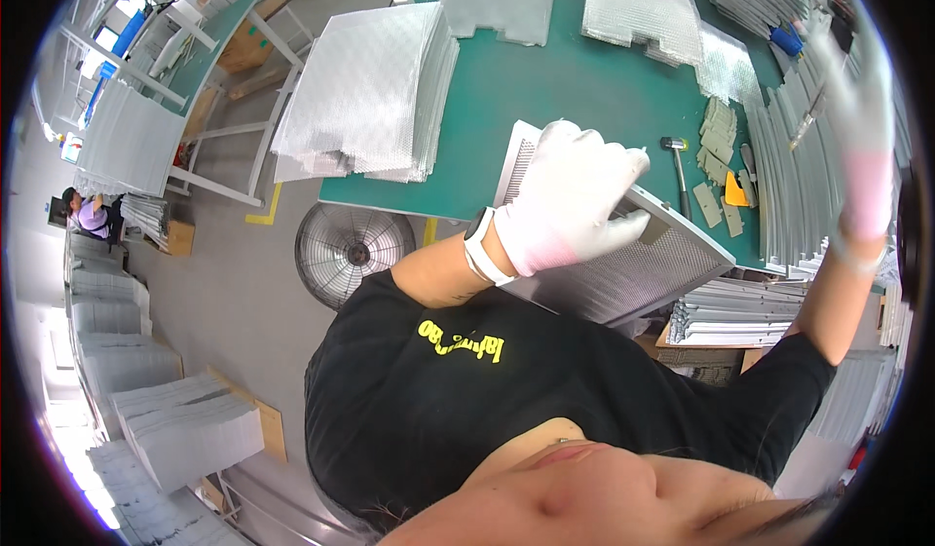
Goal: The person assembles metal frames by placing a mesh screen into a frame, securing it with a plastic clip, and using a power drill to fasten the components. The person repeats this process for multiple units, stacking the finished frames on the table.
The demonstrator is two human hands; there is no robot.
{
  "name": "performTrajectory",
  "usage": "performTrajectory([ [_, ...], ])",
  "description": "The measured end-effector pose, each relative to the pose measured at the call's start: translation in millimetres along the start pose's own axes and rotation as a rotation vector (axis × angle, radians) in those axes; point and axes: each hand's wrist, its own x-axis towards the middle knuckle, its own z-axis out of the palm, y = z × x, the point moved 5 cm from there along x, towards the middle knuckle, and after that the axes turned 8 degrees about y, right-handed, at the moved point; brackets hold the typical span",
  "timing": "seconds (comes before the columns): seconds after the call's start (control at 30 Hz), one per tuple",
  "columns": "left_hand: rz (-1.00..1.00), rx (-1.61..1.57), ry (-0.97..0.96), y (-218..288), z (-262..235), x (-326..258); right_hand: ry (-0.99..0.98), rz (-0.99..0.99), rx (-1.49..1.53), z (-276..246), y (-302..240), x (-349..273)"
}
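Note:
My left hand (575,195), in a white glove with a pink cuff, is closed on the edge of a grey perforated metal panel (662,263). Its thumb and index finger lie on either side of the pale rim. Tilted, the panel rests across the front edge of the green table (575,88); the hand covers part of it. My right hand (862,108), gloved alike, is raised at the far right, beside stacked grey metal pieces (794,176). Though blurred, its fingers look stretched out with the thumb apart, and no held thing shows. A thin rod-like tool (808,117) is near it.
Mesh sheets lie in stacks (365,83) on the table's left and along its far side (643,10). A hammer (679,171), flat beige pieces (719,142) and an orange-yellow item (735,189) lie right of the panel. A floor fan (355,252) stands left; another person (90,217) is farther off.

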Motion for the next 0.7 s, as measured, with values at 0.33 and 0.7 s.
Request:
performTrajectory([
  [0.33,0.279,0.338,0.174,-21,-55,-36,-0.447,0.522,0.266,-66,-33,-182],
  [0.7,-0.48,0.641,-0.387,-180,-130,-129,1.082,0.695,0.598,-349,93,-112],
])
